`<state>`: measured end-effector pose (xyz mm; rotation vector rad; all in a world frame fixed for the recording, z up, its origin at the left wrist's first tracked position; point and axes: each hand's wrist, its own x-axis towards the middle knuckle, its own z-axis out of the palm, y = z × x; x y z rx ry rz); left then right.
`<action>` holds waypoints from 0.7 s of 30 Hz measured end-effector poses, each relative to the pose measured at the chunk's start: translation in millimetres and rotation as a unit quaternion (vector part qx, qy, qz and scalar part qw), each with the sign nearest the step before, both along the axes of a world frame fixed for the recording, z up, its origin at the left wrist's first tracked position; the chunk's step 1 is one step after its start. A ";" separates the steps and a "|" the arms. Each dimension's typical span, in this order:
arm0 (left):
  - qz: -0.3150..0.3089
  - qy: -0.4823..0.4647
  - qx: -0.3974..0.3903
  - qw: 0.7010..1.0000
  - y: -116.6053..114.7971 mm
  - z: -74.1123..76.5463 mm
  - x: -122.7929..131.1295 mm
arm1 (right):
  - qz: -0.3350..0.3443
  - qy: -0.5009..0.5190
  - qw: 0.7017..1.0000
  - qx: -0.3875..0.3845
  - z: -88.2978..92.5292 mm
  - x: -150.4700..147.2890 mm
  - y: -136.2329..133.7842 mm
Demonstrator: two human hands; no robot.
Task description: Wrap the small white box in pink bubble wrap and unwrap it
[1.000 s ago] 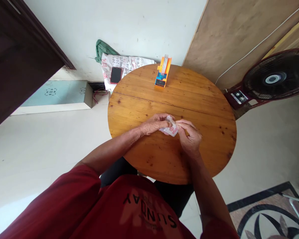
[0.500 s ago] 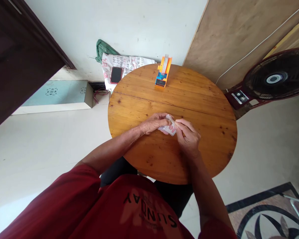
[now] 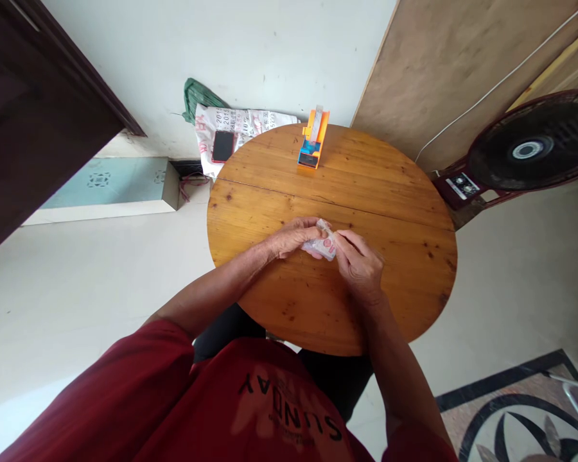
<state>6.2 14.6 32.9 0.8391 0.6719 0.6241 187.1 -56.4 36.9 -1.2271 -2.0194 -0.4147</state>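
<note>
A small whitish, crinkled plastic packet (image 3: 322, 246) with red print is held between my two hands, over the near-middle of a round wooden table (image 3: 279, 301). My left hand (image 3: 301, 237) grips it from the left, thumb on top and fingers beneath. On the other side, my right hand (image 3: 361, 260) pinches the packet's right edge between thumb and forefinger. What is inside the packet cannot be made out. Farther off, near the table's back edge, stands an orange and blue tape dispenser (image 3: 313, 144) with a roll of clear tape; neither hand touches it.
A phone (image 3: 223, 146) lies on a printed white sack (image 3: 205, 131) behind the table's left edge, with a green bag (image 3: 200, 96) beside it. At the right stands a dark fan (image 3: 491, 151). A long pale box (image 3: 101, 186) rests on the floor at left.
Both hands and the packet have shifted very slightly left in view, along with the whole scene. The grip on the packet looks nearly the same.
</note>
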 end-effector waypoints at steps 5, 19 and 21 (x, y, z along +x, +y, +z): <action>-0.005 0.004 0.006 1.000 0.9 -0.9 -0.1 | 0.015 -0.003 1.000 0.005 1.5 0.2 -0.6; -0.004 0.006 0.018 1.000 1.0 -0.3 -1.7 | 0.039 0.011 0.998 -0.050 0.9 3.7 -0.9; -0.001 0.002 0.013 1.000 0.9 0.0 -1.9 | 0.040 0.014 0.997 -0.059 0.0 4.3 -1.0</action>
